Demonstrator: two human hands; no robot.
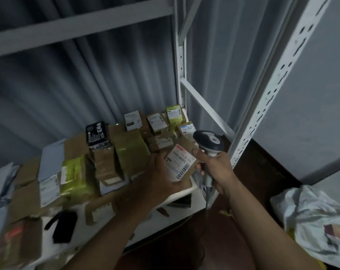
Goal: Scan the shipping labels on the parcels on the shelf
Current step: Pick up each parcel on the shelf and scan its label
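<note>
My left hand grips a small cardboard parcel just above the shelf's right end, its white shipping label with a barcode facing up. My right hand holds a grey and white barcode scanner by its handle, the head just right of and above that label. Several more parcels stand on the white shelf: brown boxes, yellow-green taped ones, a black box, and small labelled boxes at the back right.
White slotted shelf uprights rise close to the right of the scanner, with a diagonal brace behind it. A black object and a red pen lie on a lower board. A crumpled plastic bag sits on the floor at right.
</note>
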